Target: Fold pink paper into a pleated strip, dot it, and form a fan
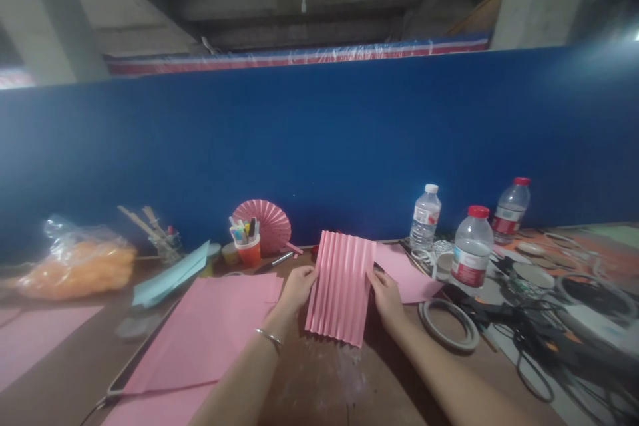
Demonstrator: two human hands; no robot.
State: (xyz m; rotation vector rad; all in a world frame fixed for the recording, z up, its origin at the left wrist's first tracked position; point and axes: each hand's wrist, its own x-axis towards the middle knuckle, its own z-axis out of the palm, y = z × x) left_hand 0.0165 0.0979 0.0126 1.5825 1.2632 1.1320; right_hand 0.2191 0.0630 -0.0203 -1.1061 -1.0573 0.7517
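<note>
A pink sheet with accordion pleats (pixel 341 287) is held up above the brown table (pixel 319 389), its folds running roughly up and down. My left hand (pixel 299 285), with a silver bangle at the wrist, pinches its left edge. On the right edge, my right hand (pixel 385 293) grips it between thumb and fingers. Flat pink sheets (pixel 210 326) lie to the left of my left arm. Behind my right hand is another pink sheet (pixel 404 273). A round pleated pink fan (pixel 272 223) stands at the back against the blue panel.
An orange cup of markers (pixel 248 251) stands in front of the fan. Light blue paper (pixel 172 276) and a plastic bag with orange contents (pixel 80 266) are at left. Bottles (pixel 472 249), a cable coil (pixel 449 325) and tangled black cables (pixel 534 326) crowd the right.
</note>
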